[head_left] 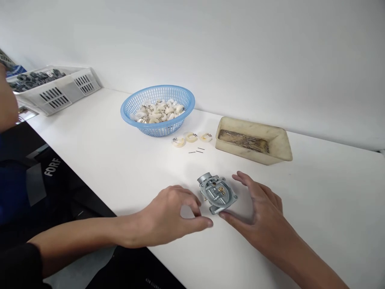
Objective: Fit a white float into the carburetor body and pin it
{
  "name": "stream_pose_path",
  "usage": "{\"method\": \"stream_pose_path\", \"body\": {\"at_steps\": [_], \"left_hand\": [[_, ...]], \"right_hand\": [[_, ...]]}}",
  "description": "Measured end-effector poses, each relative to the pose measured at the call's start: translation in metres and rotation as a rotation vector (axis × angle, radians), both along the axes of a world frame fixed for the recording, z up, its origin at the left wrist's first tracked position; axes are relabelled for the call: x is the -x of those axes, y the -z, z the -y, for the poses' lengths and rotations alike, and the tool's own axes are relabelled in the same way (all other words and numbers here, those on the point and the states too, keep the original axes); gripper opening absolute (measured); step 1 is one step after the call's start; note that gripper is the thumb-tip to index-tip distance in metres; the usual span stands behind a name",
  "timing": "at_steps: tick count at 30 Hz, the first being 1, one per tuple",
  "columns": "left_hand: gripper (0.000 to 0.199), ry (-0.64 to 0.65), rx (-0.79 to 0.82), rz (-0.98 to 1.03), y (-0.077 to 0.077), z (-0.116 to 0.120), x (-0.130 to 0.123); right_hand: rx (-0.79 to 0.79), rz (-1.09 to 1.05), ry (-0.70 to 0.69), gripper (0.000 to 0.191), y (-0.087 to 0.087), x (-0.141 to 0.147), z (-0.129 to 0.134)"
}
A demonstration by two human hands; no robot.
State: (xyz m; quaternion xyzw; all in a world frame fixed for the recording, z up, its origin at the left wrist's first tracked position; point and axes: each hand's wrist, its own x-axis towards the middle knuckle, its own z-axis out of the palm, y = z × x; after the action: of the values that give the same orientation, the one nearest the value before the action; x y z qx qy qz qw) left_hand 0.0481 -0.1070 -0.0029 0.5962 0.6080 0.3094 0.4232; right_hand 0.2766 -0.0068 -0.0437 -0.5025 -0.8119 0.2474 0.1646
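A grey metal carburetor body with brass fittings rests on the white table, its open bowl side facing up. My left hand is beside it on the left, fingers curved and thumb apart, holding nothing. On the other side, my right hand has its fingers and thumb spread around the carburetor body, with the thumb tip at its lower edge; whether it touches I cannot tell. Beyond them lie three whitish carburetor floats in a row. Three thin metal pins lie just in front of the floats.
A blue plastic basket full of white floats stands at the back. To its right is a beige tray with many thin pins. A white crate of dark metal parts is at far left, near another person's arm.
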Motion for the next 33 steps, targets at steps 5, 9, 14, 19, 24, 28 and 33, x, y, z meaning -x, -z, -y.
{"method": "stream_pose_path", "body": {"at_steps": [5, 9, 14, 19, 24, 28, 33], "left_hand": [[0.065, -0.034, -0.038, -0.161, -0.011, -0.013, 0.025], [0.101, 0.169, -0.130, -0.140, -0.006, -0.047, 0.031], [0.098, 0.194, -0.053, -0.269, -0.004, -0.061, 0.025], [0.097, 0.252, -0.011, -0.433, -0.017, -0.050, 0.039], [0.088, 0.281, 0.077, -0.567, -0.028, -0.056, 0.060], [0.096, 0.255, 0.099, -0.625, -0.033, -0.065, 0.065], [0.113, 0.243, 0.087, -0.543, -0.030, -0.058, 0.055]], "right_hand": [[0.007, -0.030, 0.030, 0.107, 0.013, 0.002, 0.001], [0.015, -0.133, 0.058, 0.094, 0.004, 0.014, 0.014], [0.064, -0.188, 0.022, 0.088, -0.015, 0.019, 0.022], [0.093, -0.223, -0.023, 0.092, -0.010, 0.020, 0.021], [0.001, -0.148, -0.043, 0.083, -0.002, 0.017, 0.015], [-0.136, -0.142, -0.107, 0.078, -0.009, 0.002, 0.009], [-0.311, -0.171, 0.021, 0.061, -0.015, -0.015, 0.004]]}}
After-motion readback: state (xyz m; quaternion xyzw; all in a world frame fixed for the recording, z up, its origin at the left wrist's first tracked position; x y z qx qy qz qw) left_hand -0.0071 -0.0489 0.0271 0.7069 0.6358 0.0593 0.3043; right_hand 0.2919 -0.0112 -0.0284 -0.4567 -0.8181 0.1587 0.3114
